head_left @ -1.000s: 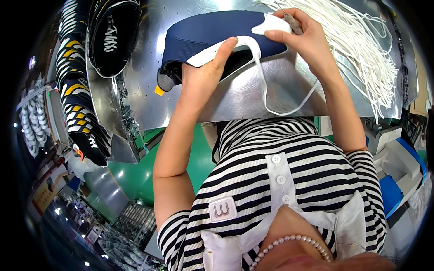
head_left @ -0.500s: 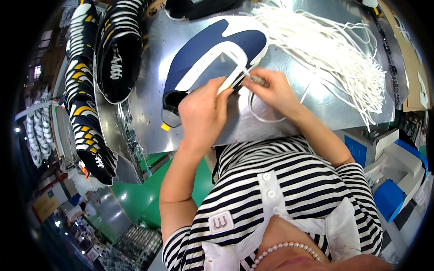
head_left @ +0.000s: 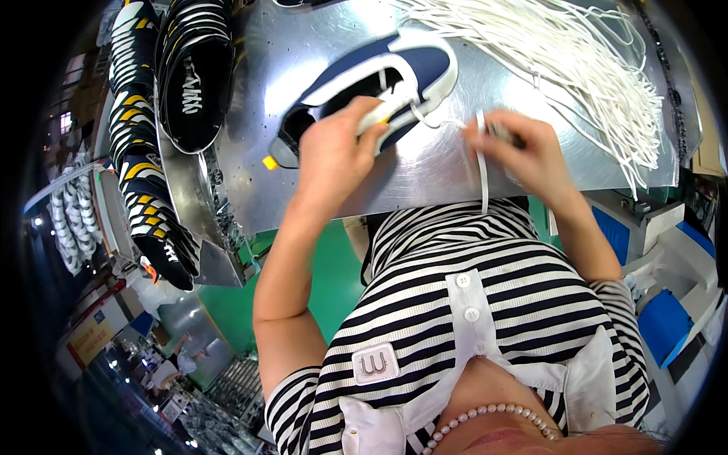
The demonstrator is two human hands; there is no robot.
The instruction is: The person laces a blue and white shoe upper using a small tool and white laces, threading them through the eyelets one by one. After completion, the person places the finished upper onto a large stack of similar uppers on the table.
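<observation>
Navy shoe upper (head_left: 431,65), partly hidden by left fingers (head_left: 359,114) gripping it; right fingers (head_left: 494,149), blurred, pinch white lace (head_left: 484,186).

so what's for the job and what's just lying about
Job in hand:
navy-and-white shoe upper, in the left hand
white lace, at the right hand
small blurred tool, same hand
loose white laces, likely supply

Lying about:
stacked uppers, left
blue-and-grey equipment, right
</observation>
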